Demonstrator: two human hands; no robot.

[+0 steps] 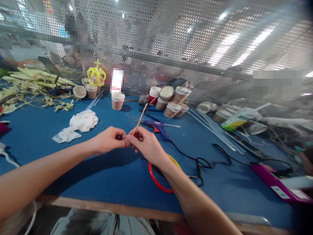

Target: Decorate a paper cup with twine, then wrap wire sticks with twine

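A thin tan stick-like piece (140, 119), perhaps stiff twine, rises from my right hand (149, 143), whose thumb and fingers are closed on its lower end. My left hand (110, 141) is in a pinch, its fingertips meeting those of the right. Whatever lies between the left fingers is too small to make out. Both hands are above the blue table (97, 176). Just beyond the right hand lies a blue glue gun (158, 128) with an orange trigger. Scissors (156, 182) with red and yellow handles are partly hidden under my right forearm.
A small twine-wrapped cup (117, 101) stands ahead; several more cups (172, 109) cluster to its right. Crumpled white cloth (84, 120) lies left, dried stalks (31, 78) and a yellow crown (96, 76) behind. Clear glue sticks (212, 130), a black cord (181, 150) and a purple box (276, 182) are right.
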